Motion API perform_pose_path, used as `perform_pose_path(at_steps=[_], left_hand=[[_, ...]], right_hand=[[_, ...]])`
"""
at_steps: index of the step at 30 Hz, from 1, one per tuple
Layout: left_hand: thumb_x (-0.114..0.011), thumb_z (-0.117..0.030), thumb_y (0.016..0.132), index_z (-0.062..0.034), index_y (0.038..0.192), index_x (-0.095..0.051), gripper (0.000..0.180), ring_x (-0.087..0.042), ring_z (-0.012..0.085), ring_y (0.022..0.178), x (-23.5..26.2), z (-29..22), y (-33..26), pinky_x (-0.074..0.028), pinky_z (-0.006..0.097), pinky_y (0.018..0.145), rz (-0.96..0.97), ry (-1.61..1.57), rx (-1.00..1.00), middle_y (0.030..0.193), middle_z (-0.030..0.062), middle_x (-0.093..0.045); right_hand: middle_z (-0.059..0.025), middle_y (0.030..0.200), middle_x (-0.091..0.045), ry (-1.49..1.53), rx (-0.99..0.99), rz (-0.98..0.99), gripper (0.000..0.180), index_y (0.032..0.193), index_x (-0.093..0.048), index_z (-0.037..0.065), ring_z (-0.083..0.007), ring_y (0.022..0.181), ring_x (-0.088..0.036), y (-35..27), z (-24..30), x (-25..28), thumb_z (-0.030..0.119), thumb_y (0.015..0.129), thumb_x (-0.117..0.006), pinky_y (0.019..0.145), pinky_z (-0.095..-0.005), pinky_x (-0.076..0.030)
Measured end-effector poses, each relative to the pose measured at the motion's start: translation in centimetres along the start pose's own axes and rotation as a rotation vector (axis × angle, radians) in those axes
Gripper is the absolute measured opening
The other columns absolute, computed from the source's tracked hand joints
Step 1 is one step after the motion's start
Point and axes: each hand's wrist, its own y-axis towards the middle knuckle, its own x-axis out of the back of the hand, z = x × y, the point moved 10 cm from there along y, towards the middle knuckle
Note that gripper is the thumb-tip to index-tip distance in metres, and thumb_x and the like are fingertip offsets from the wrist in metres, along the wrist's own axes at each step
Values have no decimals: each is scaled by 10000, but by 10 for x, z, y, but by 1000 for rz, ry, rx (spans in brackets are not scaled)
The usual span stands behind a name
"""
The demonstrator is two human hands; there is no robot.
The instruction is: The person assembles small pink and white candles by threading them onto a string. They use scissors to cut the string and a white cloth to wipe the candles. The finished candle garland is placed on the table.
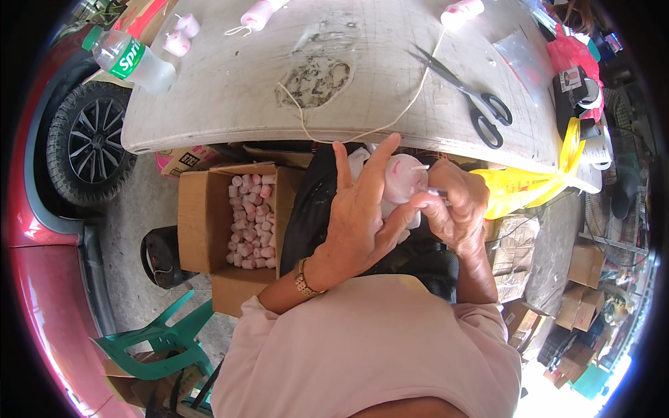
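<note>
While cradling the candle (pixel 403 182) just beside the table (pixel 230 111) with spread left hand (pixel 354 217), and pinching with right hand (pixel 457 206) a dark item (pixel 437 192), too small to identify, better to press only lightly and keep the wick (pixel 419 168) from bending.

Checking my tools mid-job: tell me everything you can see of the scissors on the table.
The scissors have metallic-looking dark grey blades and two black, plastic-looking handle loops. They lie flat on the white tabletop, on the right, tips pointing away and leftward, handles close to the edge nearest the person. The loops stand apart; the tips look slightly parted. A pale string crosses near the tips; over or under is hard to tell. The left hand and right hand do not touch them.
</note>
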Motion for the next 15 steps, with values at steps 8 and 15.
perform_pose_path(at_steps=[8,15], left_hand=[[-729,-177,845,44,1373,-438,642,-637,274,999,-1,22,3,-447,375,995,23,-454,229,1216,192,-584],[-765,-176,795,0,1315,-504,608,-626,256,948,1,26,5,-500,335,842,16,-407,223,1128,155,-612]], right_hand=[[-138,735,-620,88,-270,26,533,1057,-575,11,-279,596,-580,-6,-30,1,408,779,-800,571,-344,-473],[-134,736,-620,141,-319,24,524,1102,-584,-10,-238,614,-562,-3,-32,-1,341,777,-797,607,-327,-468]])
